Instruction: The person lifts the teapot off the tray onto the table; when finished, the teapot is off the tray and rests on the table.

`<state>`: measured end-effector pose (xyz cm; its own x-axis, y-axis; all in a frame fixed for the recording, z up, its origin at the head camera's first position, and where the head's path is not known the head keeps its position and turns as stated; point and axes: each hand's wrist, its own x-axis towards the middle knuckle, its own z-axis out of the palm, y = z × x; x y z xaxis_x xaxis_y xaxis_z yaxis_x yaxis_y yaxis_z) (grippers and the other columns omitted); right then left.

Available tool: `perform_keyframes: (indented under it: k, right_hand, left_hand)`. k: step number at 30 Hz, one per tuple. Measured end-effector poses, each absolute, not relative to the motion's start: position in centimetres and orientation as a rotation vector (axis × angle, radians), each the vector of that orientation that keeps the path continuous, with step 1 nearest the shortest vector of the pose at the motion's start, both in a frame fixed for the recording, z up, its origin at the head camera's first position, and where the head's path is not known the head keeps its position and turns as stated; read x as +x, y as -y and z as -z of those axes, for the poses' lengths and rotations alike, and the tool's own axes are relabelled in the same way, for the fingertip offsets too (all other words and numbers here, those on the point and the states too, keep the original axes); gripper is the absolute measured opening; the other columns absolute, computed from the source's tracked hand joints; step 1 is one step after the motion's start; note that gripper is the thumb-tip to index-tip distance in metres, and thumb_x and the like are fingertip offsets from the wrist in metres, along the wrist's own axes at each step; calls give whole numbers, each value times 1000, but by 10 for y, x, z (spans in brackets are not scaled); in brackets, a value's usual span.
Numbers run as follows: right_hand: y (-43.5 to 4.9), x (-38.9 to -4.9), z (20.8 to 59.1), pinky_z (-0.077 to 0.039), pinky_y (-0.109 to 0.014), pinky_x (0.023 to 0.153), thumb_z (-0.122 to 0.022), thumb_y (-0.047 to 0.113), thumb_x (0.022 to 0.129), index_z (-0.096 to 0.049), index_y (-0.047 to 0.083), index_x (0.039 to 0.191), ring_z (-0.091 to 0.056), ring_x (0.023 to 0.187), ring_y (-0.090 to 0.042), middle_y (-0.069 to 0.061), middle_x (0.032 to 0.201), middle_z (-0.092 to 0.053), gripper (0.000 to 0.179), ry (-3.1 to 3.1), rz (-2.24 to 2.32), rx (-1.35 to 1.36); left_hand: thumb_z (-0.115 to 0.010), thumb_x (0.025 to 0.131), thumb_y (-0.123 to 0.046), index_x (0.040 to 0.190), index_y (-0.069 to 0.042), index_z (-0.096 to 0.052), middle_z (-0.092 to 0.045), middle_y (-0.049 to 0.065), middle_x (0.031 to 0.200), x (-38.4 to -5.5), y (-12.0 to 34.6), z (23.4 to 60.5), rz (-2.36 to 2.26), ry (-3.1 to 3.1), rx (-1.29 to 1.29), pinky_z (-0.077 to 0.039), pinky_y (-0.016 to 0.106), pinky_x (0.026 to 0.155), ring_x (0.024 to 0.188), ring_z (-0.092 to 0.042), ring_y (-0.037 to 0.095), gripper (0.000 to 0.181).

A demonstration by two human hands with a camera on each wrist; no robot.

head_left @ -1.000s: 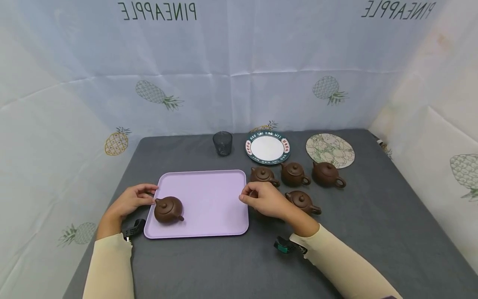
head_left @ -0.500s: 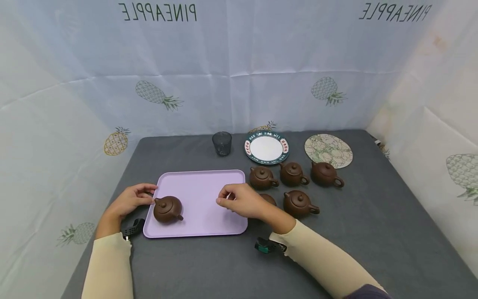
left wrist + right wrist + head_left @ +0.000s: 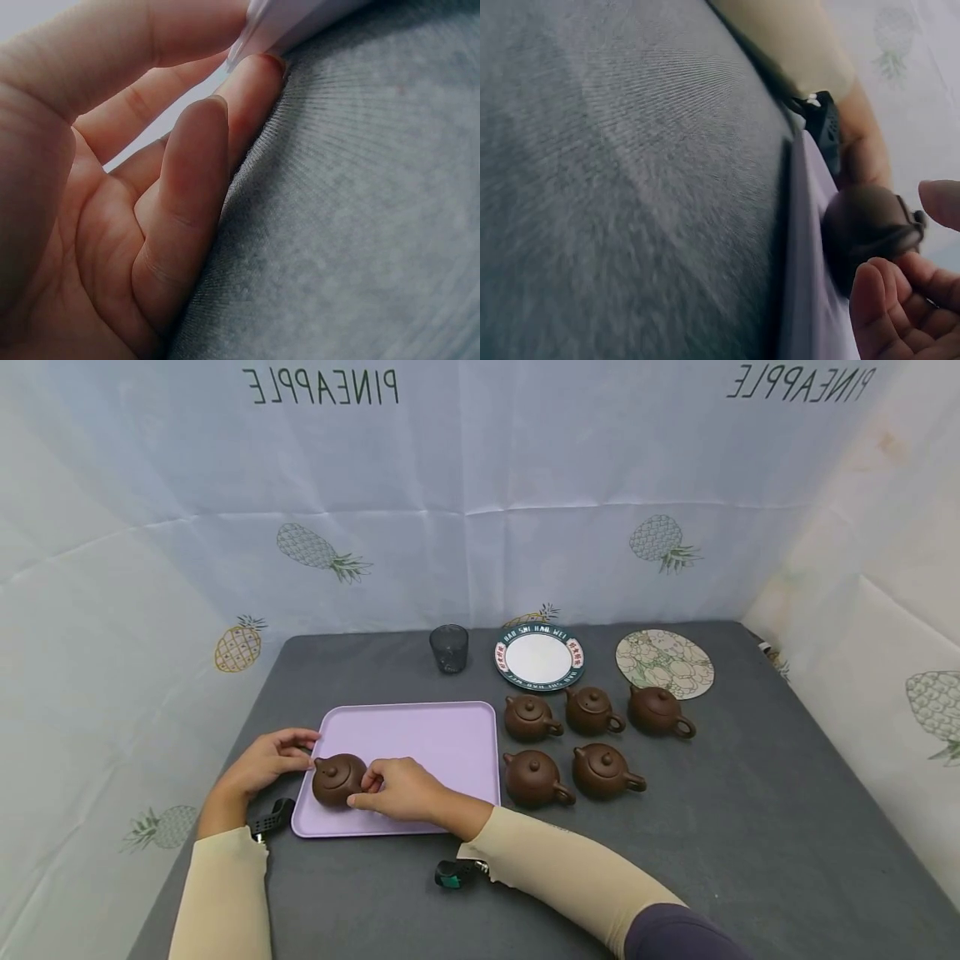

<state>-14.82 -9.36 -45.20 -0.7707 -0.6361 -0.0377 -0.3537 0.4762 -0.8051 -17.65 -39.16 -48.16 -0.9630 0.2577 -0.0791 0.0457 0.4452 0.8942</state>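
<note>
A round brown clay teapot point(image 3: 337, 779) with a lid sits on the left part of a lilac tray point(image 3: 420, 735). My right hand point(image 3: 401, 789) is at the teapot's right side, by its handle, which it hides in the head view. In the right wrist view the thumb point(image 3: 941, 204) stands apart from the curled fingers point(image 3: 885, 292), close to the teapot point(image 3: 866, 225). On the tray's left rim, my left hand point(image 3: 266, 764) holds the edge. The left wrist view has its fingers point(image 3: 187, 165) bent beside the tray rim point(image 3: 259, 34), low over the grey cloth.
Right of the tray stand several similar brown teapots point(image 3: 530, 718) in two rows. Behind them lie a green-rimmed plate point(image 3: 537, 657) and a patterned round mat point(image 3: 665, 662). A dark glass cup point(image 3: 449, 649) is at the back. Grey cloth point(image 3: 360, 893) covers the table.
My right hand has travelled left from the tray's right edge, across it, to the teapot on the tray. A teapot it covered now shows. My left hand stays at the rim.
</note>
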Motion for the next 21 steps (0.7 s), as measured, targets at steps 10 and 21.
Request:
perform_keyframes:
  k: [10, 21]
  right_hand:
    - [104, -146, 461, -39, -18, 54, -73, 34, 88, -63, 19, 78, -48, 60, -1, 13, 68, -54, 20, -2489, 1174, -841]
    - [85, -145, 460, -39, -20, 53, -71, 23, 89, -59, 16, 75, -51, 58, -1, 12, 63, -56, 21, -2416, 1400, -705]
  left_hand:
    - [-73, 85, -1, 127, 12, -53, -61, 22, 109, -176, 389, 478, -1537, -2492, 273, -50, 21, 74, 83, -66, 12, 49]
    - [-73, 84, -1, 125, 14, -53, -63, 16, 106, -174, 389, 478, -1550, -2500, 268, -50, 21, 73, 82, -66, 12, 48]
